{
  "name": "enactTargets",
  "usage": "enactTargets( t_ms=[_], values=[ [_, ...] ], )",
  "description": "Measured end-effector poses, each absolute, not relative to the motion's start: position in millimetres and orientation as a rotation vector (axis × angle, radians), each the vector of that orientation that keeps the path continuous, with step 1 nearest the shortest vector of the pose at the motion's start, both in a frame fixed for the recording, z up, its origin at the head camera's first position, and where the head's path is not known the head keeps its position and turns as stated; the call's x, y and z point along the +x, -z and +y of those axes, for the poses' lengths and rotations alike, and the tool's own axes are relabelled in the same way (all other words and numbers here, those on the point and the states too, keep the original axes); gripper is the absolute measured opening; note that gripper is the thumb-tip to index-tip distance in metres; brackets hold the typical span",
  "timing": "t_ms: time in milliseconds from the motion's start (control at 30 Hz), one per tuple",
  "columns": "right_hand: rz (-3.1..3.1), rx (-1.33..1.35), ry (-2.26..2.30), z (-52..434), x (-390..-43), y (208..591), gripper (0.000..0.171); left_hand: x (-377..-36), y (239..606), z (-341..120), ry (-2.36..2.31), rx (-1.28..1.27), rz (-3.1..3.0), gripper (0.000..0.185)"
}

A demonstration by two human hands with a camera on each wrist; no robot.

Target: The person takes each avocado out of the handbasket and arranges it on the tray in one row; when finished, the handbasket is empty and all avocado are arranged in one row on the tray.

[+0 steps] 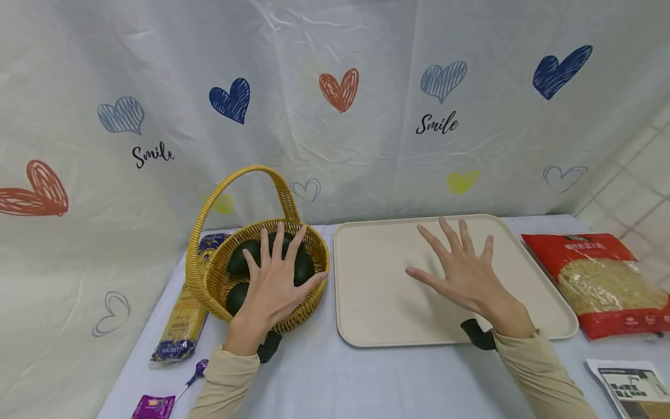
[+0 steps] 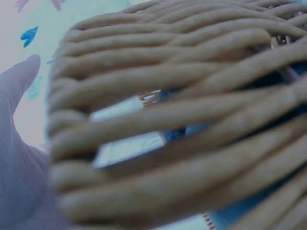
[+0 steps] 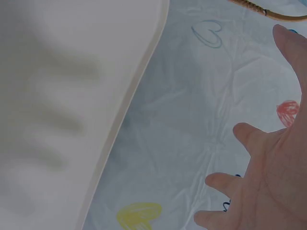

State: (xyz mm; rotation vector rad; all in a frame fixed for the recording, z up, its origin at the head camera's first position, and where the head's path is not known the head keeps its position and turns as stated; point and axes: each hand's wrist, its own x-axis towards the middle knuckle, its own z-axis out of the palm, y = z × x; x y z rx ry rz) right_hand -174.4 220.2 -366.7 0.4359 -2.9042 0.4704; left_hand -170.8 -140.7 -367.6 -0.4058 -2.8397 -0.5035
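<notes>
Purple packet [image 1: 153,407] lies nearest, left of the tray [image 1: 377,291]. Next, left of the tray, the left hand [image 1: 274,285] is spread wide over a wicker basket [image 1: 303,316] showing 4 dark round items [image 1: 237,298]; the right hand [image 1: 468,279], equally wide, is above the tray. Behind it hangs a curtain [image 1: 366,151].

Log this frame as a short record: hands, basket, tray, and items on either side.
Left hand: fingers spread above the wicker basket; contact unclear
Right hand: fingers spread above the tray, holding nothing
Basket contents: at least four dark avocado-like fruits
Tray: beige, right of the basket
Left side: spaghetti packet, purple lollipop, purple sachet
Right side: red food bag, partly cut-off printed sheet
</notes>
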Motion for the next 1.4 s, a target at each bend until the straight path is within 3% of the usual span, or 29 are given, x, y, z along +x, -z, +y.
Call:
enactTargets(
  t_ms=[300,533,800,1033,1133,1200,1267,1400],
  values=[
    [-2.917,0.489,-0.459,207.1,-175.2,368.0,0.089,-143.2,351.2,-148.2,0.503,-0.631,-2.732,0.093],
    [-2.878,0.569,-0.471,190.4,-170.1,362.0,0.086,-102.4,320.3,-176.7,0.534,-0.867,-2.407,0.074],
    [-2.745,0.769,-0.400,160.3,-159.5,346.6,0.076,-72.4,309.0,-212.7,0.673,-0.830,-2.018,0.068],
    [-2.593,1.002,-0.419,121.9,-156.5,332.7,0.066,-68.5,319.5,-242.1,0.865,-0.530,-1.979,0.087],
    [-2.568,1.084,-0.471,103.4,-156.2,328.1,0.063,-72.0,325.7,-250.4,1.056,-0.424,-2.083,0.080],
    [-2.567,1.139,-0.509,90.8,-156.3,325.9,0.061,-74.9,328.7,-252.8,1.147,-0.353,-2.160,0.093],
    [-2.571,1.190,-0.546,79.1,-157.3,324.3,0.059,-77.3,331.3,-254.5,1.213,-0.311,-2.230,0.112],
    [-2.579,1.260,-0.603,62.7,-164.1,324.8,0.056,-82.4,338.8,-259.9,1.288,-0.369,-2.294,0.111]
  ],
)
